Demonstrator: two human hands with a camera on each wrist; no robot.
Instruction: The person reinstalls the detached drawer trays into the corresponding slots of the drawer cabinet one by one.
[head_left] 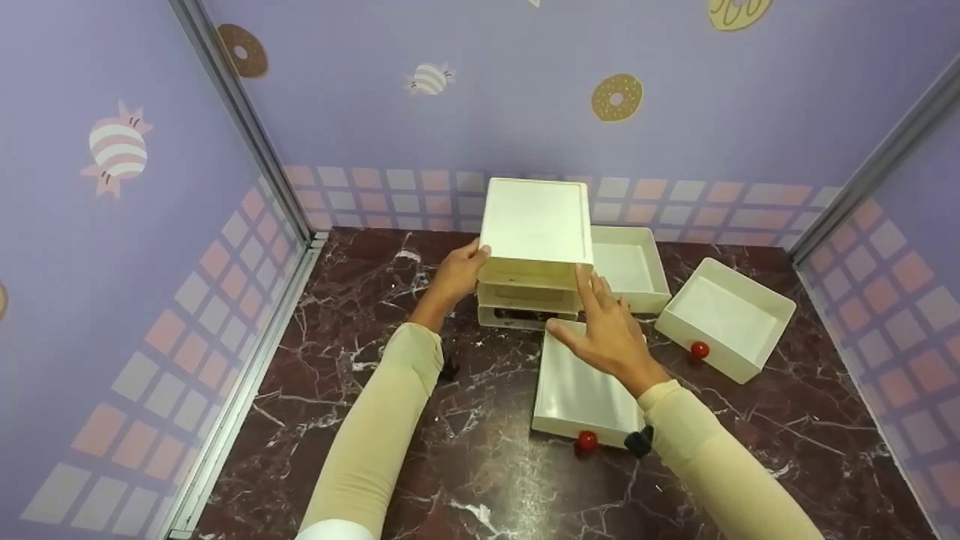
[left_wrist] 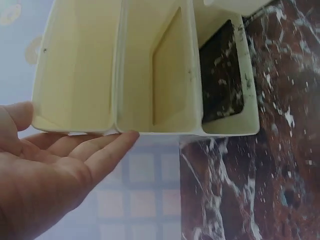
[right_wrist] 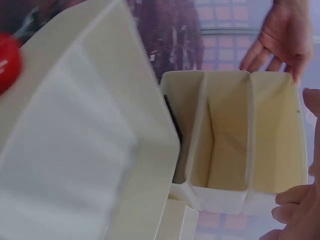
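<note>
A cream drawer cabinet [head_left: 537, 221] with three stacked slots stands near the back wall, its front facing me. All three slots are without drawers; the lowest shows dark marble through an opening [left_wrist: 222, 75]. My left hand [head_left: 454, 277] lies against the cabinet's left side, fingers fairly straight along the wall and thumb at the top edge. On the other side, my right hand [head_left: 611, 334] has its fingers extended, with fingertips right at the front right edge and the thumb spread away. Below that hand a white drawer [head_left: 589, 390] with a red knob [head_left: 587, 441] lies on the marble.
A second drawer [head_left: 626, 262] sits right of the cabinet, partly behind my right hand. Farther right, a third drawer [head_left: 731, 322] lies angled, a red knob [head_left: 699, 350] on its front. Patterned purple walls [head_left: 450, 127] enclose the dark marble surface [head_left: 315, 390] at the back and both sides.
</note>
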